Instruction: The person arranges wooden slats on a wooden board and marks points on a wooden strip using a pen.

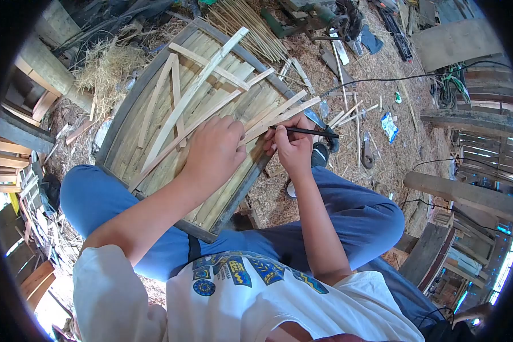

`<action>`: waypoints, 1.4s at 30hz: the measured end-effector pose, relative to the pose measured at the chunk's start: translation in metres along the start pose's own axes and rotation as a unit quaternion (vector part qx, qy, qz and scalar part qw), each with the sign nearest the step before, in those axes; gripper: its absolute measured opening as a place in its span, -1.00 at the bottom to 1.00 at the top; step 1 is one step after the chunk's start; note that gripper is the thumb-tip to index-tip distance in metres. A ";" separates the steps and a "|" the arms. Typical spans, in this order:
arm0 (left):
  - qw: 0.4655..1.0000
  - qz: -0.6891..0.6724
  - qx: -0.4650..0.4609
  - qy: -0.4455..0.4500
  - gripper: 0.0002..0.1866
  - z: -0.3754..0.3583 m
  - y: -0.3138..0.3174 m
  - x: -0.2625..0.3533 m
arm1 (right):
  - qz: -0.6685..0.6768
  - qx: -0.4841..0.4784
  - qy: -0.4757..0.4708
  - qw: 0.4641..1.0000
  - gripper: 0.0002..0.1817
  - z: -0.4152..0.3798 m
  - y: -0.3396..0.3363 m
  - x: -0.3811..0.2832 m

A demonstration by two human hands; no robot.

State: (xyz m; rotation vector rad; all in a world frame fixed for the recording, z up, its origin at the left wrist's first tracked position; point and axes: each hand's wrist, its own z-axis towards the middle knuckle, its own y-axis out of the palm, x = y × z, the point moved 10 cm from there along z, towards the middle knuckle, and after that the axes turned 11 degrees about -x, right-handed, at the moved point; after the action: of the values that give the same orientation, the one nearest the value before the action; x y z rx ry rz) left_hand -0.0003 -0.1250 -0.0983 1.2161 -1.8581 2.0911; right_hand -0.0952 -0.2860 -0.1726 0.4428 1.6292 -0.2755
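Note:
My left hand (215, 147) is closed, its curled fingers around the near end of a thin wooden strip (296, 110). The strip slants up and right from that hand, and the fingertips are partly hidden. Close beside it, my right hand (293, 149) pinches a slim black pencil (310, 131), whose tip points left against the strip; some of its fingers are behind the strip. Under both hands is a slatted wooden panel (122, 126) with a dark frame. Other pale strips lie crossed on it, including one long strip (195, 91) and a shorter crosspiece (210, 65).
Bundled thin sticks (248, 25) lie beyond the panel. Wood shavings cover the ground, with a blue-and-white packet (389, 126) and a dark metal tool (367, 150) on the right. A black cable (376, 78) crosses there. Wooden beams (464, 196) stand at the right edge.

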 end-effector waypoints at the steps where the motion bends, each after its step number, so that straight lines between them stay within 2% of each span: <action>1: 1.000 0.002 0.000 -0.001 -0.83 0.000 0.000 -0.001 | 0.000 0.001 0.001 1.000 -0.85 0.001 0.000 0.000; 9: 1.000 0.000 0.009 0.005 -0.82 0.001 -0.002 0.000 | -0.024 0.003 -0.005 1.000 -0.86 -0.001 0.001 0.000; 21: 1.000 0.024 -0.019 -0.006 -0.79 -0.005 -0.002 -0.002 | 0.009 0.029 -0.055 0.998 -0.86 -0.005 -0.008 -0.004; 28: 0.998 0.038 -0.033 -0.027 -0.78 -0.007 -0.005 -0.005 | -0.010 0.005 -0.020 1.000 -0.88 -0.003 -0.007 0.003; 42: 0.997 0.055 -0.045 -0.015 -0.58 -0.011 -0.008 0.009 | -0.030 -0.026 -0.006 0.999 -0.88 0.001 -0.002 0.005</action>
State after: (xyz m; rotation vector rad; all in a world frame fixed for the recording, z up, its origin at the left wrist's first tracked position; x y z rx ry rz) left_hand -0.0071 -0.1170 -0.0863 1.1557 -2.0544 2.0268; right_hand -0.0957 -0.2874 -0.1780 0.3531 1.6353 -0.2795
